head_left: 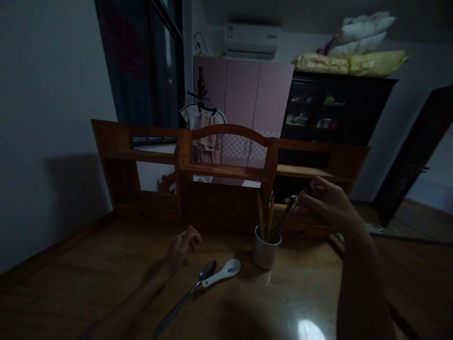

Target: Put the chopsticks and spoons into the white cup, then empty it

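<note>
A white cup (266, 252) stands on the wooden desk (106, 288) and holds several wooden chopsticks (265, 215). My right hand (327, 200) hovers up and to the right of the cup, fingers pinched round the top of a slanted utensil (283, 218) whose lower end sits in the cup. My left hand (182, 248) rests on the desk to the left, fingers loosely curled, holding nothing. Just in front of it lie a metal spoon (193, 290) and a white ceramic spoon (222, 273) with a blue mark.
A wooden shelf unit (226, 165) runs along the desk's back edge. Behind it are a pink wardrobe (247, 99), a dark cabinet (329, 108) with bedding on top, and hanging clothes (203, 125). The room is dim.
</note>
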The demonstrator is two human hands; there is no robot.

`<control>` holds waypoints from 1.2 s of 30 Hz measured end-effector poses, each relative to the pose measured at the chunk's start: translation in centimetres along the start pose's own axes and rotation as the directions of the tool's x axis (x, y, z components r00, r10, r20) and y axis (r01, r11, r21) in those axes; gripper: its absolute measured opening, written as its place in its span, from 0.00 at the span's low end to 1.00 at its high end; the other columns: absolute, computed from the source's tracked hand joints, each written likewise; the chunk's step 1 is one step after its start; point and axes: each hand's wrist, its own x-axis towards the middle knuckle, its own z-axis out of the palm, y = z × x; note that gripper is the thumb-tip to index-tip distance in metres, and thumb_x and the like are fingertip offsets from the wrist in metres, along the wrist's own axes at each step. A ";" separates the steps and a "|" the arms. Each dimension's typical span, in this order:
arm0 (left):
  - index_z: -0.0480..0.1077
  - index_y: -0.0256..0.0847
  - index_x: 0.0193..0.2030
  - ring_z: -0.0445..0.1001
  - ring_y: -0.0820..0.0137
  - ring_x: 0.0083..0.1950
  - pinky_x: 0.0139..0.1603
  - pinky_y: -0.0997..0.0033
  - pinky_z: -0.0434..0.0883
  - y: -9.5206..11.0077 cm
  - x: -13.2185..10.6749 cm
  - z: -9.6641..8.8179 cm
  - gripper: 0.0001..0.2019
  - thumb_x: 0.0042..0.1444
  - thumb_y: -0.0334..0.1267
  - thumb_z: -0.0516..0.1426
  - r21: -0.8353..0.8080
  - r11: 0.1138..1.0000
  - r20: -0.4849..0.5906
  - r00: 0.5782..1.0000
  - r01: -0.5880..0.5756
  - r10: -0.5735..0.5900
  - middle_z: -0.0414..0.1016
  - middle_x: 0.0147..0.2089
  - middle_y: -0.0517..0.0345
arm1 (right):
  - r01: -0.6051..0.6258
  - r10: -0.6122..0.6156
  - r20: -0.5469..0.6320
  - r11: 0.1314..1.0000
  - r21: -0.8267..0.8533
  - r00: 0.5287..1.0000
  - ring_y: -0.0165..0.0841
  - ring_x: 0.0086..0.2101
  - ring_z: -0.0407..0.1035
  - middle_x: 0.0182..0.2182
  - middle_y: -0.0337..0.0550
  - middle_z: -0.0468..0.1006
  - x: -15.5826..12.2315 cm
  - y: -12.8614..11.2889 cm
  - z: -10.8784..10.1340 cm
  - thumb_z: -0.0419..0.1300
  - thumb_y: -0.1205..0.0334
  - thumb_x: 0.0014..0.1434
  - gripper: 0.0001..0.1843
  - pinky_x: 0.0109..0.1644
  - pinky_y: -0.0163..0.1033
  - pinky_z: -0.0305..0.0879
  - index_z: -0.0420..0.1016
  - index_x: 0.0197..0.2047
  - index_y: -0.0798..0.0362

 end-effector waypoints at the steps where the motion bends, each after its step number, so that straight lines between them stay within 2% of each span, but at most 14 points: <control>1: 0.72 0.38 0.27 0.70 0.67 0.31 0.35 0.69 0.71 -0.2 -0.1 0.1 0.32 0.64 0.58 0.39 0.018 1.000 0.013 1.000 0.002 -0.002 0.74 0.32 0.53 | -0.004 0.004 0.009 1.000 0.017 1.000 0.37 0.27 0.75 0.24 0.40 0.75 0.1 0.2 0.2 0.66 0.55 0.53 0.17 0.27 0.35 0.71 0.59 0.31 0.51; 3: 0.72 0.38 0.28 0.70 0.68 0.31 0.36 0.70 0.71 -0.5 -0.3 0.4 0.30 0.64 0.57 0.40 0.036 0.999 0.034 0.999 0.003 -0.004 0.74 0.31 0.54 | -0.016 0.014 0.033 0.997 0.074 0.999 0.39 0.28 0.76 0.26 0.40 0.75 0.4 0.7 0.5 0.68 0.54 0.52 0.19 0.28 0.36 0.72 0.59 0.32 0.51; 5: 0.72 0.38 0.28 0.70 0.69 0.31 0.36 0.70 0.72 -0.8 -0.4 0.6 0.30 0.65 0.57 0.40 0.015 1.000 0.063 0.998 0.027 -0.027 0.74 0.32 0.54 | -0.051 0.042 0.076 0.991 0.125 0.996 0.40 0.29 0.76 0.28 0.40 0.75 0.6 1.2 0.7 0.69 0.52 0.50 0.22 0.29 0.38 0.74 0.61 0.38 0.51; 8: 0.72 0.38 0.28 0.71 0.69 0.30 0.30 0.73 0.71 -1.4 -0.3 0.7 0.32 0.64 0.58 0.39 -0.041 0.992 0.097 0.989 0.117 -0.112 0.75 0.33 0.52 | -0.110 0.095 0.161 0.990 0.089 0.982 0.39 0.30 0.75 0.30 0.40 0.76 0.8 1.8 0.8 0.70 0.51 0.49 0.26 0.31 0.40 0.74 0.64 0.45 0.51; 11: 0.72 0.37 0.27 0.70 0.69 0.28 0.25 0.75 0.68 -1.9 -0.2 0.8 0.34 0.62 0.61 0.39 -0.071 0.978 0.086 0.978 0.196 -0.190 0.74 0.30 0.52 | -0.084 0.087 0.236 0.996 -0.021 0.968 0.36 0.31 0.74 0.30 0.42 0.75 0.9 2.6 0.7 0.67 0.49 0.51 0.19 0.32 0.36 0.71 0.69 0.38 0.54; 14: 0.73 0.36 0.27 0.69 0.70 0.24 0.22 0.76 0.66 -2.3 -0.2 0.9 0.35 0.60 0.64 0.40 -0.102 0.960 0.086 0.964 0.261 -0.253 0.71 0.26 0.53 | -0.041 0.083 0.271 0.987 -0.157 0.959 0.33 0.28 0.71 0.26 0.39 0.74 1.1 3.3 1.0 0.67 0.48 0.50 0.19 0.27 0.32 0.65 0.70 0.32 0.55; 17: 0.73 0.36 0.27 0.69 0.71 0.24 0.22 0.76 0.66 -2.2 -0.3 1.0 0.35 0.60 0.64 0.40 -0.119 0.962 0.101 0.966 0.247 -0.236 0.71 0.26 0.54 | -0.032 0.110 0.316 0.970 -0.243 0.942 0.31 0.26 0.69 0.23 0.37 0.73 1.1 3.8 1.7 0.67 0.47 0.49 0.20 0.25 0.30 0.60 0.70 0.29 0.56; 23: 0.71 0.36 0.27 0.69 0.72 0.24 0.24 0.75 0.66 -2.2 -0.5 1.2 0.32 0.61 0.62 0.42 -0.135 0.961 0.102 0.968 0.240 -0.227 0.72 0.27 0.54 | -0.134 0.236 0.502 0.964 -0.232 0.832 0.34 0.29 0.72 0.25 0.38 0.76 0.9 4.9 2.8 0.68 0.50 0.47 0.19 0.25 0.29 0.60 0.68 0.29 0.54; 26: 0.71 0.36 0.27 0.68 0.71 0.22 0.23 0.75 0.65 -2.6 -0.6 1.2 0.32 0.61 0.62 0.42 -0.139 0.958 0.115 0.965 0.253 -0.238 0.70 0.24 0.55 | -0.165 0.297 0.532 0.945 -0.282 0.793 0.34 0.29 0.73 0.26 0.40 0.78 0.9 5.4 2.8 0.68 0.51 0.47 0.17 0.24 0.29 0.60 0.69 0.29 0.55; 31: 0.71 0.37 0.28 0.68 0.71 0.21 0.23 0.76 0.63 -2.7 -0.6 1.5 0.30 0.62 0.59 0.43 -0.068 0.974 0.109 0.972 0.214 -0.206 0.67 0.20 0.59 | -0.251 0.368 0.565 0.928 -0.276 0.738 0.34 0.29 0.74 0.25 0.42 0.79 0.9 5.9 3.0 0.69 0.55 0.46 0.17 0.23 0.28 0.60 0.66 0.24 0.55; 36: 0.71 0.37 0.28 0.69 0.71 0.22 0.25 0.75 0.65 -2.6 -0.6 1.7 0.28 0.62 0.59 0.45 -0.016 0.984 0.100 0.979 0.178 -0.175 0.71 0.26 0.56 | -0.342 0.419 0.619 0.907 -0.247 0.664 0.37 0.31 0.76 0.27 0.45 0.80 0.8 6.8 3.4 0.68 0.56 0.47 0.14 0.29 0.32 0.70 0.68 0.27 0.55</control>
